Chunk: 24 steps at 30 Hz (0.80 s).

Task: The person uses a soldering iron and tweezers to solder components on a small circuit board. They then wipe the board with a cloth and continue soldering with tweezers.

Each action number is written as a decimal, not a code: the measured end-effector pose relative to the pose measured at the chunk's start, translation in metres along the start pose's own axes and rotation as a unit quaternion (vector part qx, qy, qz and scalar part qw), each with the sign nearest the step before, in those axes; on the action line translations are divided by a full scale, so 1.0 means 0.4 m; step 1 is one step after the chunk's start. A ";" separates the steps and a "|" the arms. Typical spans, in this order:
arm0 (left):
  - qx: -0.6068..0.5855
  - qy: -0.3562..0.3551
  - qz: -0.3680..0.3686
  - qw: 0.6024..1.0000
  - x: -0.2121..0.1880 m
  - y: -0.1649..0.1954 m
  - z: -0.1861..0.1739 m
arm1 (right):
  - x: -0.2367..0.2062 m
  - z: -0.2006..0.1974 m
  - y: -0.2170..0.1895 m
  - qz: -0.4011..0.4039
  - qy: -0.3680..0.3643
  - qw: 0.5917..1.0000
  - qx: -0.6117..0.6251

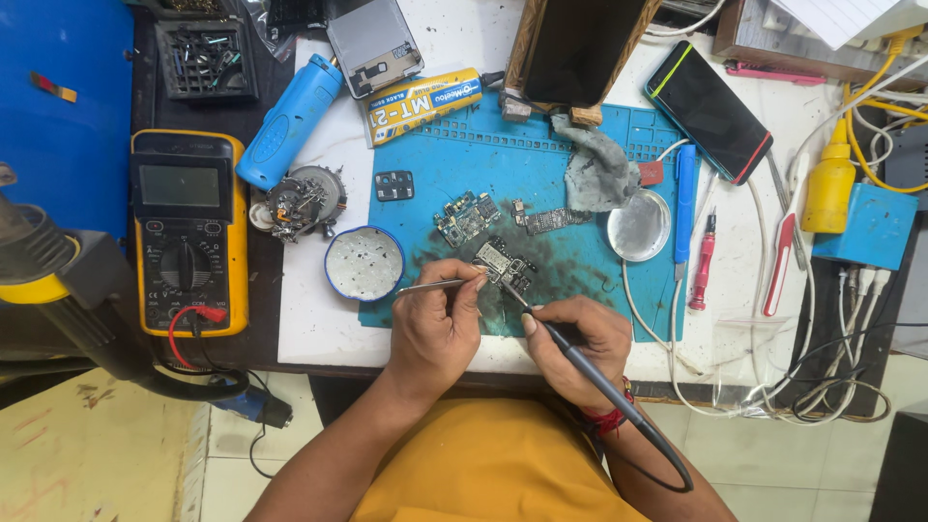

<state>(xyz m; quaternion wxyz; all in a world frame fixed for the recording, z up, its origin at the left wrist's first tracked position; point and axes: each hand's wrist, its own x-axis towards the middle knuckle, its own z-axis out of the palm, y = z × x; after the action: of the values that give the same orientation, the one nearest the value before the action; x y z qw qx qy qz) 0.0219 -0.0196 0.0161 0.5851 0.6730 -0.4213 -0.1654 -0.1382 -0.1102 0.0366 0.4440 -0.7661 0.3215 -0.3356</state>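
Observation:
My left hand (437, 324) grips thin metal tweezers (432, 285) whose tips rest at the left edge of a small phone circuit board (507, 264) on a blue work mat (541, 169). My right hand (577, 340) holds a dark soldering iron (541, 325) like a pen, its tip touching the board's lower edge. The iron's black cable runs back past my right wrist. Two other small circuit boards (466, 216) (551, 220) lie on the mat just beyond.
A round tin (363, 263) sits left of the mat, a metal lid (639, 225) and grey cloth (599, 169) to the right. A yellow multimeter (186, 232), blue tool (288, 121), glue tube (420, 101), phones (709, 109), screwdrivers and cables surround the mat.

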 end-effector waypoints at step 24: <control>0.000 0.002 0.022 1.000 0.003 0.002 0.000 | -0.006 -0.005 0.003 0.012 0.002 1.000 0.000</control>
<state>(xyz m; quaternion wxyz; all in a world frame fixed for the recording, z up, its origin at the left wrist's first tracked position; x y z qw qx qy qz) 0.0224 -0.0206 0.0172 0.5894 0.6640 -0.4349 -0.1505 -0.1412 -0.1098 0.0358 0.4474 -0.7614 0.3316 -0.3318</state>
